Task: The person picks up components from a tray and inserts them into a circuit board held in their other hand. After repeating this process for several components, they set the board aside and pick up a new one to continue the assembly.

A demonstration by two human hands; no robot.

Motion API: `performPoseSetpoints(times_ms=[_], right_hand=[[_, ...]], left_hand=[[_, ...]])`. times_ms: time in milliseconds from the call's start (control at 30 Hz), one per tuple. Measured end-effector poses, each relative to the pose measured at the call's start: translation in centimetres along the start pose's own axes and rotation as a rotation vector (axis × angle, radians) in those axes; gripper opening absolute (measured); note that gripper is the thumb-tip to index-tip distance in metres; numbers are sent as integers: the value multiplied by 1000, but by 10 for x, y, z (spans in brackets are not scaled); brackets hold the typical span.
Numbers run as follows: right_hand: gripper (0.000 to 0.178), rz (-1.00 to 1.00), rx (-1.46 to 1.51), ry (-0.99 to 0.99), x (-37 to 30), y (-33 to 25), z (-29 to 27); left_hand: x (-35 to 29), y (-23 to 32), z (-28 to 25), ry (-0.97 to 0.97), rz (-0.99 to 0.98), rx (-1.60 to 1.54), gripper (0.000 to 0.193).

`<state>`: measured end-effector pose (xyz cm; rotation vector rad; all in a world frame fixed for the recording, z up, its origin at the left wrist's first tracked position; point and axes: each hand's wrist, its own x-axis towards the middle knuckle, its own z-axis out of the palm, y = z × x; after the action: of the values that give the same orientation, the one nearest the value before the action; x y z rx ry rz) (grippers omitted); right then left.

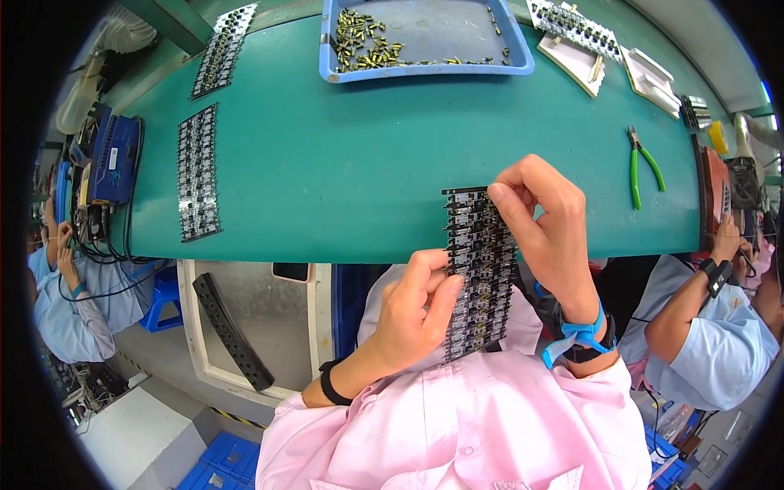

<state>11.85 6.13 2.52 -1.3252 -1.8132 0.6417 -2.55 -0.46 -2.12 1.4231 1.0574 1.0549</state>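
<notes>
Here I have left fingers (443, 304) pinching the black panel's (480, 273) side, right fingers (513, 214) gripping its top corner, across the desk's (327, 180) near edge, seemingly mid-handling, next calling for steady support.

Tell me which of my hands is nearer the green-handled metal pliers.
Right: your right hand is left of the pliers; your left hand is farther left and nearer your body.

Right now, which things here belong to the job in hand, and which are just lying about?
Job in hand:
dark board panel, pinched by left hand and right hand
perhaps the blue tray of small parts

Apparently lying about:
green-handled pliers, untouched
black perforated strip
</notes>
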Motion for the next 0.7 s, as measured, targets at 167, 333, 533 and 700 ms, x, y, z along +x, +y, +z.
performPoseSetpoints(times_ms=[167,333,533,700], right_hand=[[9,-39,-51,-11,0,3,2],[15,-235,-192,167,10,14,3],[19,336,286,-336,14,17,-12],[19,415,571,-421,20,27,-15]], left_hand=[[-1,-1,-1,-11,-14,-25,15],[1,4,3,87,-72,-159,13],[1,-2,3,94,-21,-133,13],[3,-4,4,92,-39,-140,13]])
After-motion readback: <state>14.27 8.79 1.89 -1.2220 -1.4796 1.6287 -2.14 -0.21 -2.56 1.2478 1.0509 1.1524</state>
